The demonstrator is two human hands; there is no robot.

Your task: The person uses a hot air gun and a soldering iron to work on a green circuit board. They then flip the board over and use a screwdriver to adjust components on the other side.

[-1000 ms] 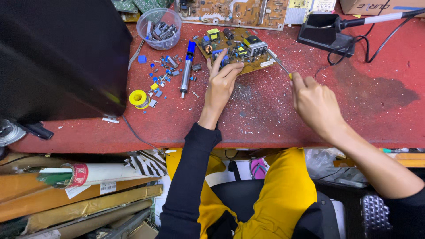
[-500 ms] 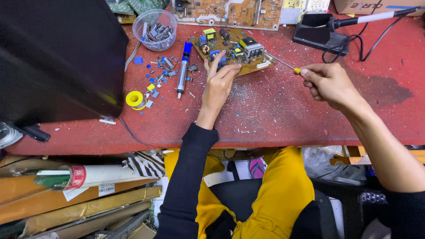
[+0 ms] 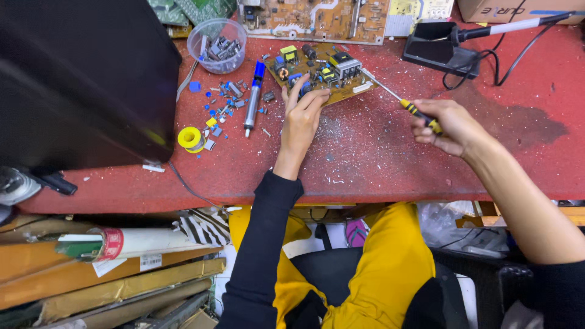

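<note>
A small brown circuit board (image 3: 341,91) with yellow, blue and black parts lies on the red worktop (image 3: 378,158). My left hand (image 3: 301,119) rests on the board's near left edge, fingers pressing it down. My right hand (image 3: 448,127) grips a screwdriver (image 3: 396,100) with a yellow and black handle. Its metal shaft points up and left, with the tip at the board's right side.
A blue and silver desoldering pump (image 3: 253,97) lies left of the board among scattered small parts. A clear bowl (image 3: 217,44) of components, a yellow solder spool (image 3: 190,138), a soldering iron stand (image 3: 440,47), a larger board (image 3: 311,18) and a big black object (image 3: 79,79) surround the area.
My right hand has moved right and slightly down with the screwdriver, drawing its handle away from the board. My left hand stays on the board.
</note>
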